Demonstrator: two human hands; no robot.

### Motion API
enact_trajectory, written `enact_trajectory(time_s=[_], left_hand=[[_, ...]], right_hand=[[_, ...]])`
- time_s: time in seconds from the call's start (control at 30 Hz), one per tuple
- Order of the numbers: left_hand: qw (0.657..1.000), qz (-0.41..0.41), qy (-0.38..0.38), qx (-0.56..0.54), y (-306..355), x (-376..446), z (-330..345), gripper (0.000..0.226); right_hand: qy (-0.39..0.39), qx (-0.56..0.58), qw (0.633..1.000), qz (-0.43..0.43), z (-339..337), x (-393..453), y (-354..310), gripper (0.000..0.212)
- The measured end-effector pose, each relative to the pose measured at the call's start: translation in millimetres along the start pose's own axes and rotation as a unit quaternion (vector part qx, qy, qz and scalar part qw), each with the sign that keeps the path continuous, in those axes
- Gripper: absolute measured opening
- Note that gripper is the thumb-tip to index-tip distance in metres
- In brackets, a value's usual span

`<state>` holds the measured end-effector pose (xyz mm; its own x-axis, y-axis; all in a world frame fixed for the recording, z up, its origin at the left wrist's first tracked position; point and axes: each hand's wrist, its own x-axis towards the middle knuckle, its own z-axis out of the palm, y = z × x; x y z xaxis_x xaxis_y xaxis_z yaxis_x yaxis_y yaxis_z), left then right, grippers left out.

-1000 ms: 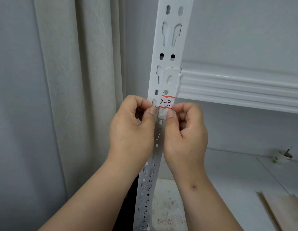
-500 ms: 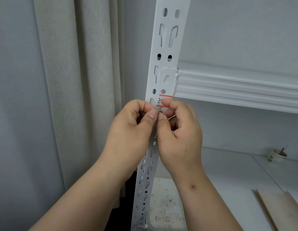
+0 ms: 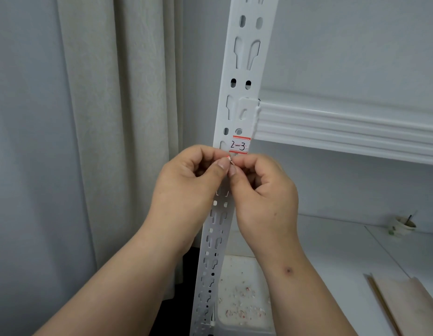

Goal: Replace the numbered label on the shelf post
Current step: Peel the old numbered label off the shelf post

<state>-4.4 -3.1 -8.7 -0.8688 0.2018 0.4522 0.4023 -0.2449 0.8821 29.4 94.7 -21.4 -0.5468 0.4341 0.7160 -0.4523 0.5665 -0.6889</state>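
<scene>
A white label point(image 3: 239, 145) with red bands and a handwritten "2-3" is stuck on the white slotted shelf post point(image 3: 247, 57), just under the shelf joint. Both hands meet right below it in front of the post. My left hand point(image 3: 188, 183) and my right hand point(image 3: 263, 190) press thumb and fingertips together around a tiny red-and-white bit at the label's lower left corner. I cannot tell whether that bit is the label's peeled corner or a loose scrap.
A white shelf beam point(image 3: 343, 127) runs right from the post. A beige curtain point(image 3: 118, 117) hangs at the left. Below lie a white tray with reddish scraps point(image 3: 242, 294), a small cup point(image 3: 402, 225) and a brown paper piece point(image 3: 409, 309) on the lower shelf.
My right hand has dropped off the label's face, so "2-3" shows whole again. Both hands now pinch together at its lower left corner, slightly lower than before.
</scene>
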Motion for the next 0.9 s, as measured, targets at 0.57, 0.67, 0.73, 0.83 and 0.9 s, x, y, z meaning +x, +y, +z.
enact_trajectory(time_s=[0.57,0.67,0.73,0.83,0.9], left_hand=[[0.997,-0.046,0.009,0.059,9,1,6,0.017],[0.992,-0.115,-0.003,-0.053,10,1,8,0.016],[0.984,-0.148,-0.006,-0.101,12,2,8,0.014],[0.979,-0.173,-0.025,-0.102,14,4,5,0.012],[0.981,-0.173,-0.028,-0.077,15,5,4,0.015]], right_hand=[[0.011,-0.061,0.998,0.005,-8,-4,3,0.01],[-0.015,-0.013,0.999,0.042,-7,-3,1,0.011],[-0.023,0.025,0.997,0.065,-8,-2,-1,0.011],[-0.031,0.046,0.995,0.08,-11,-1,-5,0.011],[-0.031,0.053,0.994,0.087,-13,0,-6,0.006]])
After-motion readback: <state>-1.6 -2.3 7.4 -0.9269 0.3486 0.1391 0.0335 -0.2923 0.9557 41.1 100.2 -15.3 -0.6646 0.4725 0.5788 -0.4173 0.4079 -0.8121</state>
